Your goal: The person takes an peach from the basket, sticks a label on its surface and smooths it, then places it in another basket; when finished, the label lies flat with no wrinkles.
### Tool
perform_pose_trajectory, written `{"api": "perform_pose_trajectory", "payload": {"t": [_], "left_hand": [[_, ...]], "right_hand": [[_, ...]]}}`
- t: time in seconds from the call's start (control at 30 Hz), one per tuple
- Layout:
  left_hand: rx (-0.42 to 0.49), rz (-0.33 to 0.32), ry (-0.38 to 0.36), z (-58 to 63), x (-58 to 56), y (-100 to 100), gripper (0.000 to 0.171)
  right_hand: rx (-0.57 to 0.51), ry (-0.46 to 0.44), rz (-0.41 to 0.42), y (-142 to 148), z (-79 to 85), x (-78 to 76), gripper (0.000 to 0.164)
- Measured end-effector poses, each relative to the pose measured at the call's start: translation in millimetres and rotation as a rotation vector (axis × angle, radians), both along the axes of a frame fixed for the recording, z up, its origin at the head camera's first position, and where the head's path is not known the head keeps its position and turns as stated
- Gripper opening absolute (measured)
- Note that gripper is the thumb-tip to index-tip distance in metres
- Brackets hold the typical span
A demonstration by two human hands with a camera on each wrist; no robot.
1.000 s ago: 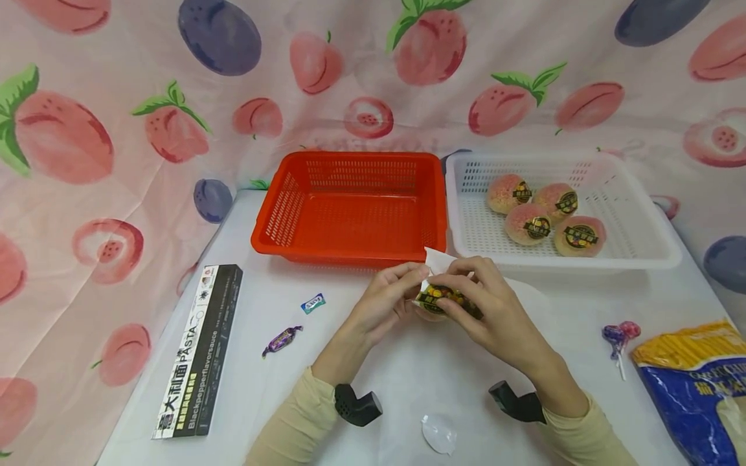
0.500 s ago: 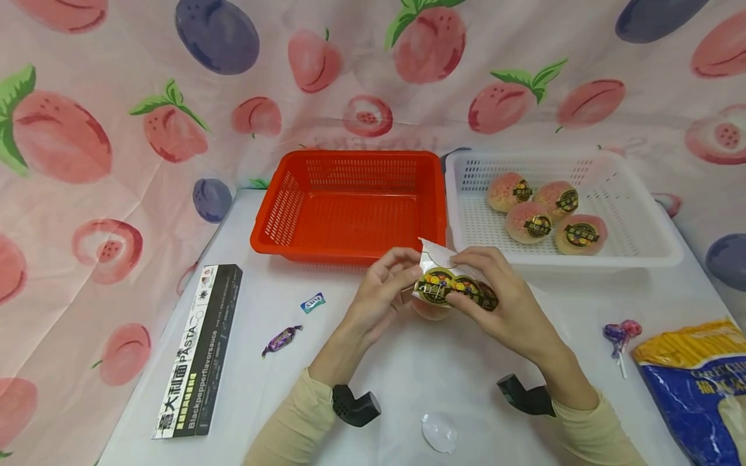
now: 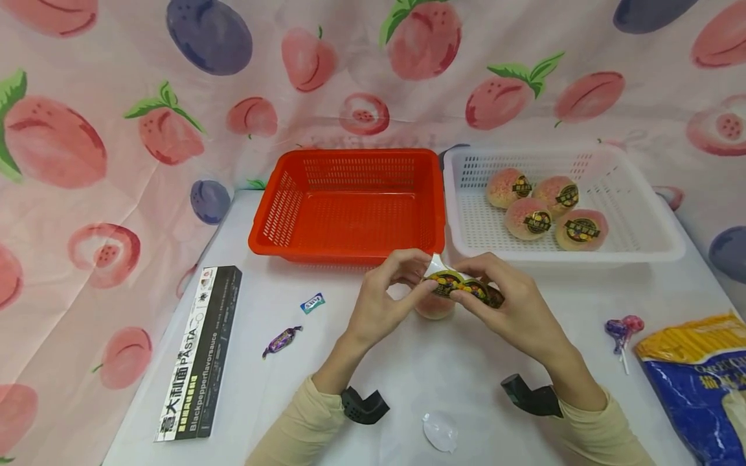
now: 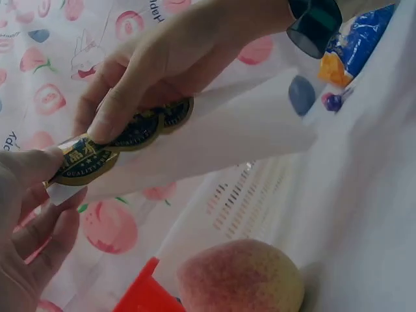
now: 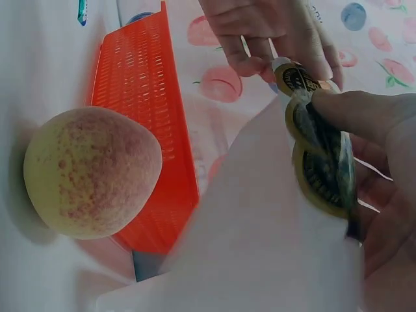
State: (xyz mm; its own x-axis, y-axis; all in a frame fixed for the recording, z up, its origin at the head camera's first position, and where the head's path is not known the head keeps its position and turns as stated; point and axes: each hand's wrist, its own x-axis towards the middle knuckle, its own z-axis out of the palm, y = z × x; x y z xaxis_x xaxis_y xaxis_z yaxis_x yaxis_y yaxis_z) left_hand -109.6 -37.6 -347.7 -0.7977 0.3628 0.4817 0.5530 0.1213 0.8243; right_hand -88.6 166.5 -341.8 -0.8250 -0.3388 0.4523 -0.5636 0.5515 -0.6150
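A strip of black-and-gold fruit stickers (image 3: pixel 447 283) on white backing paper (image 5: pixel 260 214) is stretched between both hands. My left hand (image 3: pixel 379 303) pinches its left end, thumb on the printed face. With thumb and fingers, my right hand (image 3: pixel 520 309) grips the strip farther right. In the left wrist view the backing (image 4: pixel 221 133) trails off loose past the right hand. Just below the strip a pink-and-yellow peach (image 3: pixel 434 307) rests on the white table, untouched; no sticker shows on its visible side (image 5: pixel 91 172).
Behind the hands stand a red basket (image 3: pixel 350 254) and a white basket (image 3: pixel 632 249) holding several stickered peaches (image 3: pixel 527 219). Left lie a pasta box (image 3: pixel 198 353) and two wrapped candies (image 3: pixel 282 340); right, lollipops (image 3: pixel 623 330) and a blue-yellow bag (image 3: pixel 699 382). A whitish oval piece (image 3: pixel 440 432) lies in front.
The strip has turned and tipped, so less white backing shows above the stickers. My left thumb has come onto its printed face. More of the peach shows beneath than a second ago.
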Motion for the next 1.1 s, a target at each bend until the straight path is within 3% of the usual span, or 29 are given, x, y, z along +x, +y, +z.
{"api": "perform_pose_trajectory", "payload": {"t": [0.13,0.3,0.37,0.57,0.73,0.83,0.97,1.1], "left_hand": [[-0.057,0.036,0.142,-12.3,-4.6,1.1,0.041],[-0.098,0.066,0.234,-17.7,-6.5,3.0,0.032],[-0.093,0.056,0.244,-18.2,-6.5,3.4,0.030],[-0.049,-0.052,0.219,-20.3,-6.1,4.7,0.026],[-0.039,-0.061,0.205,-16.2,-5.0,4.6,0.022],[-0.022,-0.080,0.134,-6.6,-1.2,3.4,0.022],[0.046,-0.161,-0.127,5.4,3.6,1.4,0.018],[0.119,-0.205,-0.336,1.0,1.2,1.6,0.018]], "right_hand": [[0.011,-0.001,0.015,-1.2,-0.3,0.5,0.037],[0.016,-0.006,0.023,-2.5,-0.4,2.0,0.031],[0.005,0.009,0.040,-3.7,-0.4,2.6,0.029],[-0.015,0.037,0.066,-7.3,1.1,5.0,0.023],[-0.027,0.068,0.048,-8.5,1.3,5.5,0.023],[-0.051,0.099,0.042,-8.8,1.6,4.9,0.026],[-0.072,0.131,0.043,-9.3,1.9,3.5,0.030],[-0.072,0.131,0.045,-9.5,1.4,2.8,0.031]]}}
